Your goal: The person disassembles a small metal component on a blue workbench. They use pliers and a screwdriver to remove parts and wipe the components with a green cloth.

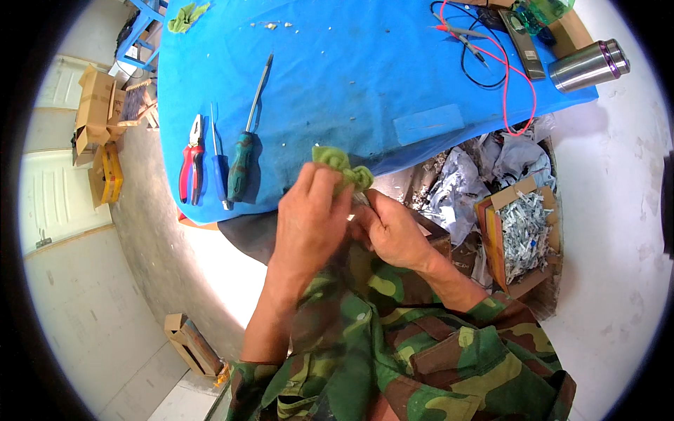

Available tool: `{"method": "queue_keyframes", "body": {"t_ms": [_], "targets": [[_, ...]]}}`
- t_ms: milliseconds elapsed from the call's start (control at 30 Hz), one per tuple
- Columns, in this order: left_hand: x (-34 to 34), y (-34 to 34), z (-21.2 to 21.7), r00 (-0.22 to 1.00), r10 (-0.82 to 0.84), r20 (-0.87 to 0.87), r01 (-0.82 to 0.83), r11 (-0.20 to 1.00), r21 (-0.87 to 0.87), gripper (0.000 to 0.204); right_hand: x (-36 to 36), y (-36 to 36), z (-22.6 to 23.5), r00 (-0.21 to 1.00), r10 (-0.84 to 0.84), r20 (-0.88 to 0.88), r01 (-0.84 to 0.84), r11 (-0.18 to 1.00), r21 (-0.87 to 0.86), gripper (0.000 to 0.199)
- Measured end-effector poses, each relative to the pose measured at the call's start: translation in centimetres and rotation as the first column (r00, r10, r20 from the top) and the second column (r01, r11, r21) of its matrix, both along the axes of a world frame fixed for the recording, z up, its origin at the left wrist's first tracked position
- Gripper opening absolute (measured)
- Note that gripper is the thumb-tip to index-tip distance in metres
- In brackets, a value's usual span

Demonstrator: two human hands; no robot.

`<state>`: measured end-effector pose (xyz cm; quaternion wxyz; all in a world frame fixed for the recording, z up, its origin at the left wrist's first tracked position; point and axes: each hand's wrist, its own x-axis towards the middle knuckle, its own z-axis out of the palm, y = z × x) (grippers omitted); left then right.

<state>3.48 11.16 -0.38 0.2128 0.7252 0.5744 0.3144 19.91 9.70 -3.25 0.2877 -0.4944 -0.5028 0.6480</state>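
Observation:
Close in front of me, at the table's near edge, my left hand [312,214] is closed on a crumpled green cloth [338,160], which sticks out above the fingers. Beside it my right hand [394,228] has its fingers curled round something small and pale, mostly hidden, against the cloth's lower end. On the blue table cover [337,77] to the left lie red-and-black pliers [191,163], a thin blue-handled screwdriver [217,165] and a longer screwdriver with a dark green handle [241,165], all pointing away from me.
Another green cloth [186,17] lies far left, with pale crumbs near the far middle. At the right are red and black test leads [507,77], a flat dark device [523,45] and a steel flask [588,65]. Below stands a carton of shredded paper [525,235].

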Motion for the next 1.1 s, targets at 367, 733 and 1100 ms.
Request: {"method": "queue_keyframes", "body": {"t_ms": [367,733,1100], "targets": [[-1.6,2.4,0.5,0.993,0.121,-0.017,-0.119,0.99,0.073,0.017,-0.4,-0.3,-0.3,0.955,-0.027,0.295,-0.036,0.978,0.204,0.013],[-2.0,2.1,-1.1,0.976,0.105,-0.193,-0.087,0.991,0.102,0.018,-0.7,-1.3,-1.4,0.923,-0.006,0.385,-0.122,0.944,0.308,0.013],[1.1,-2.7,0.5,1.0,0.0,-0.012,0.0,0.999,-0.035,0.022,-0.1,-0.4,-1.8,0.952,-0.01,0.305,-0.125,0.898,0.421,0.019]]}}
